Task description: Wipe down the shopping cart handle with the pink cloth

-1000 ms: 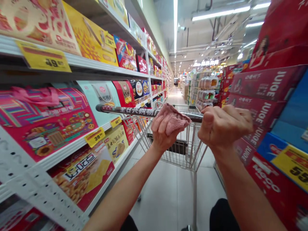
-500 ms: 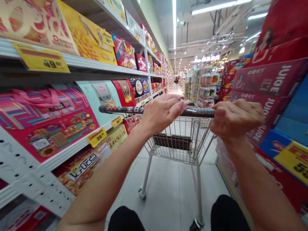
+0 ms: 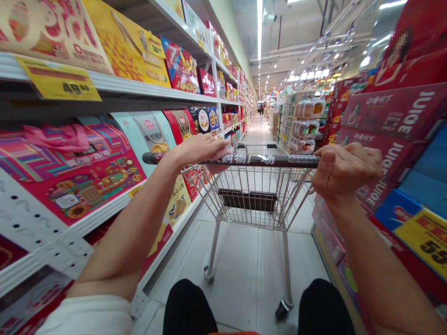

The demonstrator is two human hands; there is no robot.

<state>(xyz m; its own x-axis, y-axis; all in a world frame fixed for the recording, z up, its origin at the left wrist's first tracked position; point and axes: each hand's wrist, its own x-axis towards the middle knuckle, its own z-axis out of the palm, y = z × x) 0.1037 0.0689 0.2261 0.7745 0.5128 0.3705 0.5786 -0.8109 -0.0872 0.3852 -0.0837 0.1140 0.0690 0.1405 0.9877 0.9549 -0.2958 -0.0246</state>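
Note:
A wire shopping cart (image 3: 249, 186) stands in front of me, with a dark printed handle bar (image 3: 258, 160) across its near side. My left hand (image 3: 202, 149) is closed on a pink cloth (image 3: 223, 152), which lies against the left part of the bar. My right hand (image 3: 349, 170) is wrapped round the right end of the bar. The cart's basket shows bare wire with a black panel (image 3: 247, 201) at its near side.
White shelves (image 3: 122, 90) with boxed goods and yellow price tags run along the left. Stacked red juice cartons (image 3: 391, 111) rise close on the right. A tiled aisle (image 3: 256, 128) leads ahead, with a distant person (image 3: 261, 109). My knees show below.
My left hand has slid left along the bar with the pink cloth, uncovering the bar's middle lettering. My right hand stays at the right end.

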